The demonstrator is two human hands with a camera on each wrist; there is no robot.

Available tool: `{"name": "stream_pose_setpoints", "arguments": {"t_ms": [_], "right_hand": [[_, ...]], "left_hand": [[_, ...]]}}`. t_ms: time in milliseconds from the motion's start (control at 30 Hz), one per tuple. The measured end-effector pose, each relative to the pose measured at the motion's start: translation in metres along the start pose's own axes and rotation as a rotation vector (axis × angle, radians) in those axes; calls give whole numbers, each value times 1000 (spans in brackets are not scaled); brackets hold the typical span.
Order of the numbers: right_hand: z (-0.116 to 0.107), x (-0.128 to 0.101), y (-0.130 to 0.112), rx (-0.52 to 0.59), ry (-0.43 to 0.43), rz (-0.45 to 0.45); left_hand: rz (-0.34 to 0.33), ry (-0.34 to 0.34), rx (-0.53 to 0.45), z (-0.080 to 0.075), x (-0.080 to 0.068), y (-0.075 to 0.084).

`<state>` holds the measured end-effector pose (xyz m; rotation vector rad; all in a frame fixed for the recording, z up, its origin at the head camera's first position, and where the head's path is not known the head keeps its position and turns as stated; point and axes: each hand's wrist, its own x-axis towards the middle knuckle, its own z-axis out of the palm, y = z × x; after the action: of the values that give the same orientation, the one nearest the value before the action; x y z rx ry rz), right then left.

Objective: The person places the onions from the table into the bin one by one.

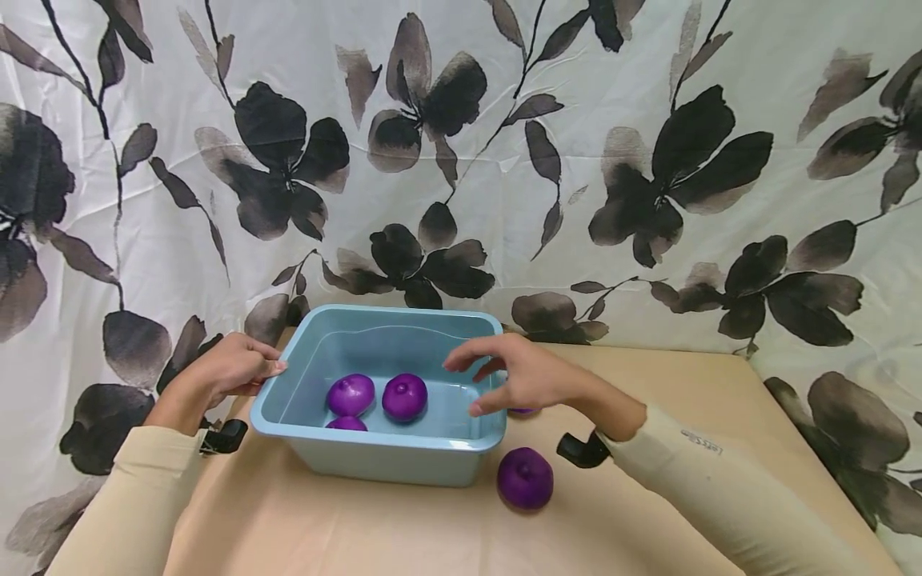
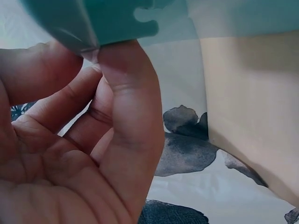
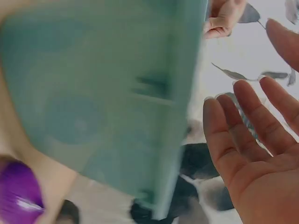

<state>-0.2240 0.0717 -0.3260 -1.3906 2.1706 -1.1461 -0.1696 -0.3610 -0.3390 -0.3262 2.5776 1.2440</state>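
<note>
A light blue plastic tub stands on the table, slightly left of the middle. Its left rim is pinched between the thumb and fingers of my left hand; the left wrist view shows the fingertips on the rim's underside. Inside lie three round, glossy purple onion-like things: one at left, one at centre and one partly hidden by the front wall. Over the right rim hovers my right hand, fingers spread and holding nothing. The right wrist view shows that hand beside the tub's outer wall.
Another purple onion-like thing sits on the table just right of the tub. Behind it, one more is mostly hidden by the right hand. The beige-covered table ends against a white floral curtain.
</note>
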Motion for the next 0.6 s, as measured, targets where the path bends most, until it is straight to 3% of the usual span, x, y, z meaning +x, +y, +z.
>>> {"name": "stream_pose_setpoints", "arguments": {"t_ms": [300, 433, 600], "right_hand": [[18, -85, 44, 126, 254, -38], [32, -108, 68, 83, 234, 67], [54, -117, 95, -29, 150, 134]], "left_hand": [[3, 4, -12, 7, -1, 1], [0, 7, 5, 5, -1, 1], [-5, 23, 13, 1, -1, 2]]}}
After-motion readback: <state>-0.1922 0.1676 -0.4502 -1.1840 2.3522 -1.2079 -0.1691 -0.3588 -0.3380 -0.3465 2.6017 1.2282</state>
